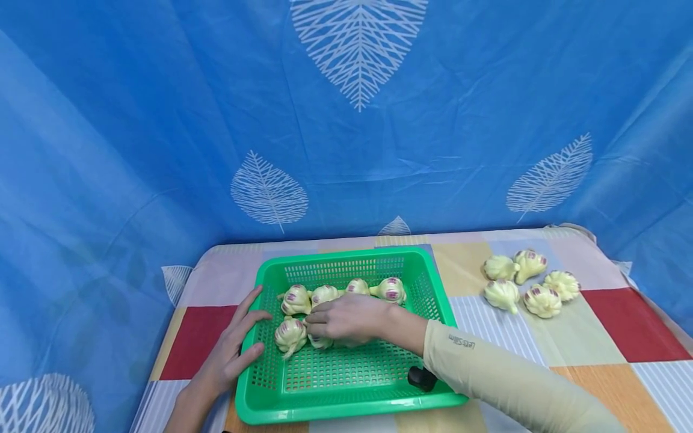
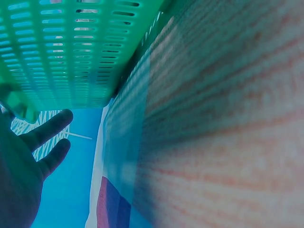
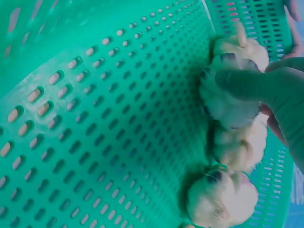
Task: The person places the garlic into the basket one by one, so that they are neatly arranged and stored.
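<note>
A green plastic basket (image 1: pixel 325 406) with slotted walls stands on the table, holding several garlic bulbs with purple streaks. My right hand (image 1: pixel 352 319) reaches inside and pinches a garlic bulb (image 3: pixel 232 102) with the thumb on its side; in the head view the hand covers part of that row. Just left of these fingers lies another garlic bulb (image 1: pixel 290 335). Along the back are a left bulb (image 1: pixel 296 299) and a right bulb (image 1: pixel 391 290), with others between. My left hand (image 1: pixel 230 355) rests at the basket's left rim, its fingers spread and fairly straight.
A loose group of garlic bulbs (image 1: pixel 543 300) lies on the patchwork tablecloth (image 1: pixel 612 391) to the right of the basket. Behind the table hangs a blue curtain (image 1: pixel 433 150) with white leaf prints. A small black device (image 1: pixel 421 379) sits under the right wrist.
</note>
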The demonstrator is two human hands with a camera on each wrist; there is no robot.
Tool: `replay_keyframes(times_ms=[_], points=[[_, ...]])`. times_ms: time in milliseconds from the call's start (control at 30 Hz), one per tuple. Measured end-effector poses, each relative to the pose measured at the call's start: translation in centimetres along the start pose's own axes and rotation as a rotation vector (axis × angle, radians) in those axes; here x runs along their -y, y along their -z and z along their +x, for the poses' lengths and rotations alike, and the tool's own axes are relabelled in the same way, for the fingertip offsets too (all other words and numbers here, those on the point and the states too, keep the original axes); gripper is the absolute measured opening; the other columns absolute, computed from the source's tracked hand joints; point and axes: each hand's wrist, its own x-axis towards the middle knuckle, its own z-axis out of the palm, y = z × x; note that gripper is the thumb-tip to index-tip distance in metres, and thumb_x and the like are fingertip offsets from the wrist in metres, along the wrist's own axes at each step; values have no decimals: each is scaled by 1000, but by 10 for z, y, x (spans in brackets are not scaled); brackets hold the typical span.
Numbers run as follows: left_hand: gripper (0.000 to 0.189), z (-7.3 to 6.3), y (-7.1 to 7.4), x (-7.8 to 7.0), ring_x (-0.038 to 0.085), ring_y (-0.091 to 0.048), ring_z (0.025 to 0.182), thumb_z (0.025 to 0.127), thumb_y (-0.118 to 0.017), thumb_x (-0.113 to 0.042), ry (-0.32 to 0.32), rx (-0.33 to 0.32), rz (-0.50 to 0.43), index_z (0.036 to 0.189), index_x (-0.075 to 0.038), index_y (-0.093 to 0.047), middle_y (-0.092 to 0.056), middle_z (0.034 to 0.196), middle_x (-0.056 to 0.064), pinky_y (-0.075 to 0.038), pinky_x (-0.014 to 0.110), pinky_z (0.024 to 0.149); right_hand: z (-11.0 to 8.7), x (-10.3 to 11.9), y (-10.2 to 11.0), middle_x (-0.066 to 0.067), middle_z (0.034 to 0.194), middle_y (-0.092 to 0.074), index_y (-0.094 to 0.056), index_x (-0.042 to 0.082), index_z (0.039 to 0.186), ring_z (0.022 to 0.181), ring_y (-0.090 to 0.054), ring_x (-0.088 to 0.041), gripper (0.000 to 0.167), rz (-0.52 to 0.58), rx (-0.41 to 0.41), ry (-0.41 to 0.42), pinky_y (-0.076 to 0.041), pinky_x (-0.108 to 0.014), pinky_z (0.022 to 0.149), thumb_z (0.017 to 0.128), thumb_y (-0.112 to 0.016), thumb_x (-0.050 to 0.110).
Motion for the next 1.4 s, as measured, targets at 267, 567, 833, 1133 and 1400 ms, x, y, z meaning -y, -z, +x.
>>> replay_keyframes(times_ms=[267,567,833,1133,1400], points=[[43,-1,0,1,20,-23,146,86,-57,-17,1,0,4,128,-9,-58,-18,166,7,-56,38,87,-26,-11,18,-3,140,-60,-61,15,137,132,-52,-20,55,50,-117,-92,-36,-33,112,96,-64,51],[43,0,1,-1,19,-23,146,86,-57,-17,12,2,-1,128,-10,-58,-17,166,5,-56,38,86,-77,-12,31,-7,144,-57,-59,12,140,139,-44,-30,63,252,-176,-278,-31,-46,116,94,-63,55],[42,-1,0,0,21,-24,146,85,-57,-17,-13,-7,16,126,-8,-60,-19,166,9,-55,39,89,-127,-1,26,-8,153,-46,-53,10,145,146,-33,-33,74,433,-225,-478,-26,-53,116,95,-54,64],[42,1,1,-2,20,-23,146,84,-59,-18,3,-6,18,126,-9,-60,-19,166,8,-55,39,88,-180,15,11,-6,158,-40,-45,11,152,147,-31,-33,78,542,-357,-725,-31,-55,113,91,-69,53],[41,-1,0,1,20,-24,146,86,-57,-18,-7,-10,28,125,-8,-60,-20,166,9,-53,40,92,-224,37,-9,-4,158,-41,-43,16,153,145,-34,-32,77,616,-448,-941,-37,-65,103,88,-78,37]])
